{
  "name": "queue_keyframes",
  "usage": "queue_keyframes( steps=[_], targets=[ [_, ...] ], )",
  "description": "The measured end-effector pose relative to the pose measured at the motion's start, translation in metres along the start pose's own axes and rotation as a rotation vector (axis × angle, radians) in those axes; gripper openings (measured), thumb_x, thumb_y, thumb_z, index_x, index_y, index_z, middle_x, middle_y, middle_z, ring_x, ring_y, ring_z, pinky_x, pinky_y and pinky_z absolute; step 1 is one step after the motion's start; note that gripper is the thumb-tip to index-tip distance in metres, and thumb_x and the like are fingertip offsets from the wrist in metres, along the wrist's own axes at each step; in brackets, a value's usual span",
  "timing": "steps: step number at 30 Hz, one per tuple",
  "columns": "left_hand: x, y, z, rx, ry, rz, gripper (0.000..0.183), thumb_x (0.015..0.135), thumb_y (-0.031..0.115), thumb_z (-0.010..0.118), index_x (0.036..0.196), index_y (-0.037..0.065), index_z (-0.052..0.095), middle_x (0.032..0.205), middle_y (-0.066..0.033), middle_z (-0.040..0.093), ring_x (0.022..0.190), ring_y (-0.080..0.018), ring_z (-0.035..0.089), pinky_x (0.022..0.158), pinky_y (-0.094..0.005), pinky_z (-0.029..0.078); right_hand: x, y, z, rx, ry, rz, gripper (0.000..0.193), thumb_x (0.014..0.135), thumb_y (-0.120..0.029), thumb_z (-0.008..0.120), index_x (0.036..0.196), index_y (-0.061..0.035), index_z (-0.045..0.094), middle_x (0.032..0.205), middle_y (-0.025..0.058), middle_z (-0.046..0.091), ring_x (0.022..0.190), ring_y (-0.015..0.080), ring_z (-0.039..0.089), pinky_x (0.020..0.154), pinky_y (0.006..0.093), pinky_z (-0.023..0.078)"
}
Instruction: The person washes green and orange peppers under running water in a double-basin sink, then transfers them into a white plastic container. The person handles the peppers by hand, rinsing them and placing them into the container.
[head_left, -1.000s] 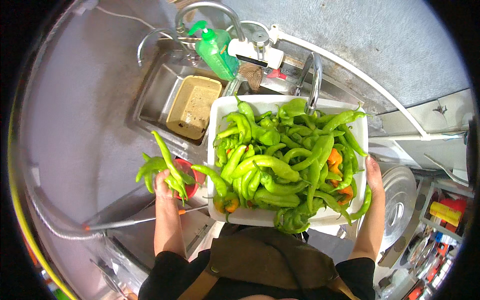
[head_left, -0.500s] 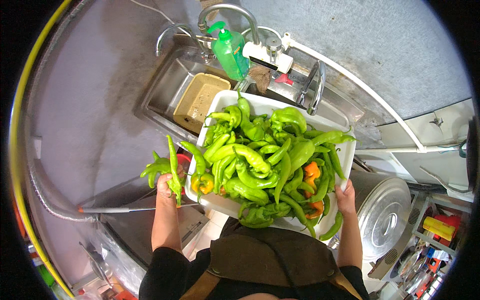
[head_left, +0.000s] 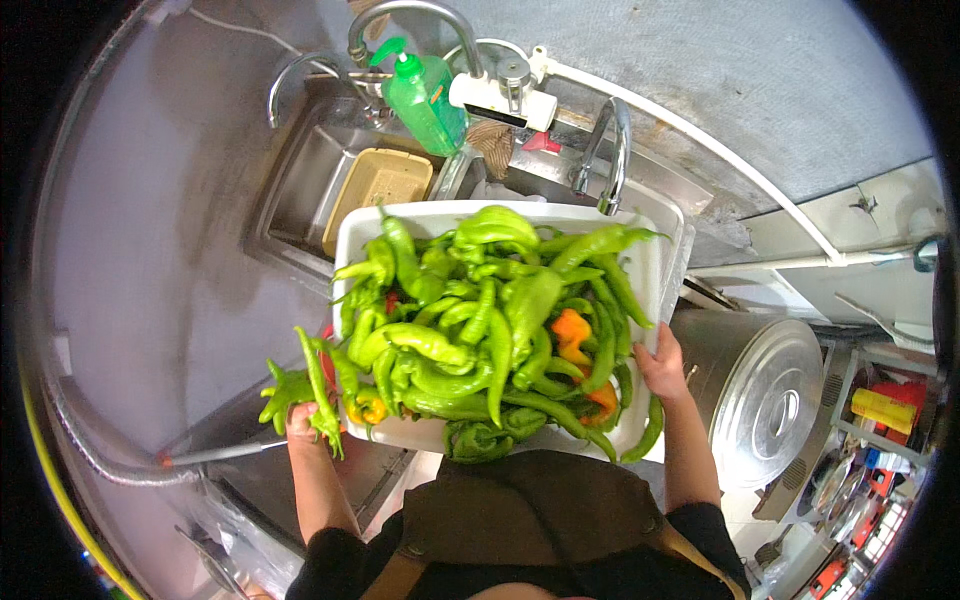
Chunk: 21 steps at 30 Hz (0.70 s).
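The white tray point(head_left: 662, 262), heaped with long green peppers point(head_left: 480, 340) and a few orange ones, is held up in front of the person's chest, just short of the steel sink point(head_left: 300, 190) at 11 o'clock. The left hand point(head_left: 298, 422) has its fingers closed on the tray's near-left corner among dangling peppers; the right hand point(head_left: 660, 368) clasps the right rim. Judging by this, the load is still carried, not yet set down: nothing is unloaded.

White tray point(head_left: 660, 262) of green peppers point(head_left: 480, 330)
Heaped full, few orange ones – held level above sink, some overhanging near edge.
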<state>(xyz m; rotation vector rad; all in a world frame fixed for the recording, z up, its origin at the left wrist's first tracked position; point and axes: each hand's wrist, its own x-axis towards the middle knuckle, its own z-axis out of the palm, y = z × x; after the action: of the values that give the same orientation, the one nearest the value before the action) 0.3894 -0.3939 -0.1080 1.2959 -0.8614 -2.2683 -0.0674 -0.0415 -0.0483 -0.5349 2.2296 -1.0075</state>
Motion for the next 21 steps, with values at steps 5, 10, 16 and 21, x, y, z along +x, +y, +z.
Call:
queue_keyframes(
  steps=[5, 10, 16, 21],
  targets=[
    [0.006, 0.034, -0.027, 0.026, 0.104, 0.108, 0.046, 0.058, 0.014, 0.069, 0.099, 0.001, 0.054, 0.082, -0.008, 0.056, 0.07, -0.0208, 0.054, 0.063, -0.0322, 0.046, 0.041, -0.021, 0.056, 0.089, -0.106, 0.041, 0.037, 0.08, -0.009, 0.057, 0.115, 0.001, 0.049, 0.1, 0.0175, 0.06, 0.094, 0.0256, 0.057, 0.085, 0.0373, 0.044],
    [0.044, 0.06, -0.087, 0.055, 0.011, 0.129, 0.047, 0.062, 0.015, 0.07, 0.105, 0.002, 0.055, 0.086, -0.0084, 0.06, 0.076, -0.0218, 0.059, 0.07, -0.0339, 0.05, 0.078, -0.044, 0.11, -0.038, -0.126, 0.04, 0.035, 0.082, -0.011, 0.058, 0.113, 0.0002, 0.049, 0.096, 0.0115, 0.062, 0.086, 0.0146, 0.056, 0.077, 0.031, 0.046],
    [0.083, 0.069, -0.152, 0.051, 0.117, 0.075, 0.043, 0.065, 0.017, 0.068, 0.103, 0.002, 0.055, 0.086, -0.0072, 0.06, 0.075, -0.0203, 0.058, 0.07, -0.0317, 0.049, 0.116, -0.069, 0.144, -0.025, -0.168, 0.058, 0.033, 0.081, -0.015, 0.061, 0.109, -0.0009, 0.05, 0.09, 0.0118, 0.062, 0.08, 0.0166, 0.057, 0.073, 0.0329, 0.047],
    [0.081, 0.079, -0.168, -0.012, 0.159, 0.054, 0.04, 0.07, 0.021, 0.067, 0.102, -0.001, 0.056, 0.091, -0.0089, 0.059, 0.08, -0.0213, 0.057, 0.086, -0.04, 0.046, 0.127, -0.063, 0.157, 0.077, -0.196, 0.042, 0.03, 0.083, -0.019, 0.062, 0.104, -0.0004, 0.05, 0.09, 0.0107, 0.06, 0.081, 0.0156, 0.055, 0.073, 0.0328, 0.046]
  ],
)
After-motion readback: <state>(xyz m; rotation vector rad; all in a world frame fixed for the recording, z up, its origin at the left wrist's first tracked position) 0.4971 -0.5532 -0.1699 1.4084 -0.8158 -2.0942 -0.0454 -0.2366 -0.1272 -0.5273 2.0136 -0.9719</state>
